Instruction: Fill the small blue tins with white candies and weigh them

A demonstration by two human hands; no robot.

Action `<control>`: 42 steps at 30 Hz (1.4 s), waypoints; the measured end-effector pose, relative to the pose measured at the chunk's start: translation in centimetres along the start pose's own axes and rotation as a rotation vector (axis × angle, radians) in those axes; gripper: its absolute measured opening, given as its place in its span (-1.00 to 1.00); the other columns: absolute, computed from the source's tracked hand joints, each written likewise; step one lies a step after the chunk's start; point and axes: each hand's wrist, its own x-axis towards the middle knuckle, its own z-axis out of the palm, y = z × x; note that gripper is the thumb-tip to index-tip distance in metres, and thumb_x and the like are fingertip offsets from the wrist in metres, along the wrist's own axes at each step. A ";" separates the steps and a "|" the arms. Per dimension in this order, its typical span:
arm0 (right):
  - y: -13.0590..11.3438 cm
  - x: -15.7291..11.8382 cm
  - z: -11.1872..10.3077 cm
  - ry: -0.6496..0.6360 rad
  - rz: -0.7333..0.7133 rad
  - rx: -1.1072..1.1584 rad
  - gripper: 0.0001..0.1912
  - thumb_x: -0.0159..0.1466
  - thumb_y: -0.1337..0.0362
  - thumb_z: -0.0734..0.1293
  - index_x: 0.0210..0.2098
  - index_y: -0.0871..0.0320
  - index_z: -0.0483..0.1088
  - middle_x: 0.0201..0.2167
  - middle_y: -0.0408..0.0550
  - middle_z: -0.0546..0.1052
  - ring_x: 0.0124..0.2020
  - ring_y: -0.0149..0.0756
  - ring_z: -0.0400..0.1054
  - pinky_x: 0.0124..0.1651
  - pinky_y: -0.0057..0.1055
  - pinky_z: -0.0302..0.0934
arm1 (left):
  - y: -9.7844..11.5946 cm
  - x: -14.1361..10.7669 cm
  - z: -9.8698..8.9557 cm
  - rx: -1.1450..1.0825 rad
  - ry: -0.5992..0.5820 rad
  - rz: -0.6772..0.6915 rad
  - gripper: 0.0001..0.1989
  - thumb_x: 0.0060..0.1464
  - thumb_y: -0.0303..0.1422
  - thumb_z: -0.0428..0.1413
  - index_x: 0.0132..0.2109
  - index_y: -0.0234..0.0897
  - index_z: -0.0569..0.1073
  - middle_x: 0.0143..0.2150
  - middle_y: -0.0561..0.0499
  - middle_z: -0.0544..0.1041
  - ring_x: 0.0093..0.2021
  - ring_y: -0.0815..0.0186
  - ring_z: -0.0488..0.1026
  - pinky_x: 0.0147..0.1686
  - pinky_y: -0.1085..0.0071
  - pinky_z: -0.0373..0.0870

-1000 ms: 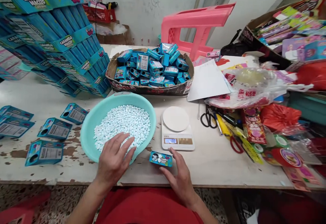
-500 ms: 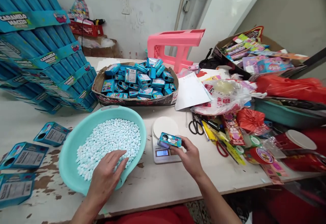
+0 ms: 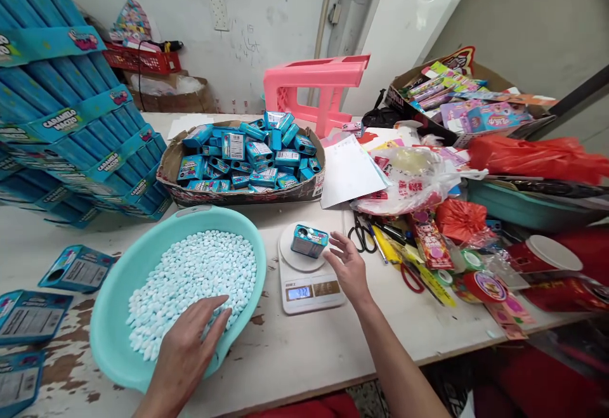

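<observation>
A small blue candy box [image 3: 309,241] lies on the round plate of a white kitchen scale [image 3: 311,304], pale candies showing in its opening. Just right of the box is my right hand [image 3: 349,269], fingers apart and holding nothing. The scale's display is lit with digits. My left hand [image 3: 190,335] is over the near side of a turquoise basin [image 3: 107,323], low over the white and pale blue candies [image 3: 200,272]. Its thumb is spread from the fingers and nothing shows in it; the fingertips seem to touch the candies.
Behind the basin, a cut-down carton [image 3: 247,197] holds many small blue boxes. Stacked blue display trays [image 3: 71,120] tower at left, above several larger blue boxes [image 3: 78,269]. Scissors [image 3: 361,235], pens, bags and tape clutter the right. A pink stool [image 3: 314,75] stands at the back.
My right hand has set the blue box on the scale and let go, and the display has changed from zero. My left hand stays over the candies. The view has shifted slightly.
</observation>
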 end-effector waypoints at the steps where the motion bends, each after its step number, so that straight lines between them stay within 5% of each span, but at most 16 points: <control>1: 0.2 -0.5 -0.5 0.030 0.012 -0.003 -0.47 0.13 0.12 0.38 0.06 0.11 0.29 0.08 0.12 0.38 0.06 -0.09 0.32 0.05 -0.08 0.26 | 0.0 0.0 0.0 -0.003 -0.003 -0.001 -0.79 0.16 -0.28 0.01 -0.09 -0.17 0.44 -0.18 -0.04 0.55 -0.19 0.20 0.52 -0.29 0.38 0.46; 6: 1.6 -3.4 -2.7 0.180 0.124 -0.043 -0.58 0.16 0.08 0.35 -0.05 0.15 0.36 -0.02 0.11 0.46 -0.03 -0.15 0.37 0.01 -0.15 0.26 | 0.1 0.1 0.1 -0.032 -0.032 -0.001 -0.80 0.16 -0.29 0.02 -0.09 -0.19 0.44 -0.17 -0.04 0.55 -0.18 0.23 0.51 -0.27 0.40 0.45; 11: 2.4 -4.6 -3.7 0.187 0.176 -0.046 -0.60 0.12 0.09 0.39 -0.12 0.17 0.40 -0.10 0.09 0.51 -0.08 -0.18 0.39 -0.01 -0.17 0.27 | -0.1 -0.1 0.3 -0.042 -0.086 -0.031 -0.79 0.17 -0.29 0.02 -0.08 -0.20 0.42 -0.15 -0.04 0.54 -0.15 0.22 0.49 -0.22 0.38 0.42; 23: 1.2 -2.5 -0.9 0.111 0.122 -0.012 -0.61 0.11 0.11 0.41 -0.13 0.17 0.40 -0.12 0.08 0.50 -0.10 -0.16 0.39 -0.01 -0.13 0.28 | -0.2 -0.3 0.3 -0.061 -0.133 -0.077 -0.77 0.19 -0.28 -0.01 -0.07 -0.24 0.43 -0.15 -0.05 0.53 -0.14 0.25 0.48 -0.22 0.40 0.39; 28: 0.2 -1.6 0.0 0.104 -0.020 -0.102 -0.62 0.18 0.11 0.35 -0.06 0.15 0.38 -0.07 0.09 0.47 -0.07 -0.16 0.38 -0.06 -0.15 0.32 | -0.2 -0.4 0.3 -0.056 -0.134 -0.077 -0.76 0.20 -0.27 -0.01 -0.07 -0.23 0.43 -0.15 -0.04 0.53 -0.14 0.25 0.48 -0.20 0.39 0.39; 35: -1.5 -0.1 1.7 0.090 -0.538 -0.668 -0.64 0.29 0.17 0.25 0.07 0.05 0.34 0.13 0.05 0.34 0.18 -0.07 0.13 0.19 0.00 0.04 | -0.6 -0.6 0.7 -0.064 -0.120 -0.065 -0.78 0.19 -0.27 -0.01 -0.07 -0.21 0.42 -0.15 -0.03 0.54 -0.14 0.26 0.49 -0.19 0.40 0.40; 42: -2.8 1.4 3.3 0.070 -0.496 -0.691 -0.80 0.27 0.17 0.28 -0.20 0.01 0.52 -0.11 -0.01 0.48 0.00 -0.12 0.26 0.05 -0.10 0.13 | -0.7 -0.7 0.7 -0.045 -0.101 -0.056 -0.78 0.19 -0.25 -0.01 -0.09 -0.19 0.43 -0.17 -0.01 0.55 -0.16 0.27 0.50 -0.23 0.43 0.42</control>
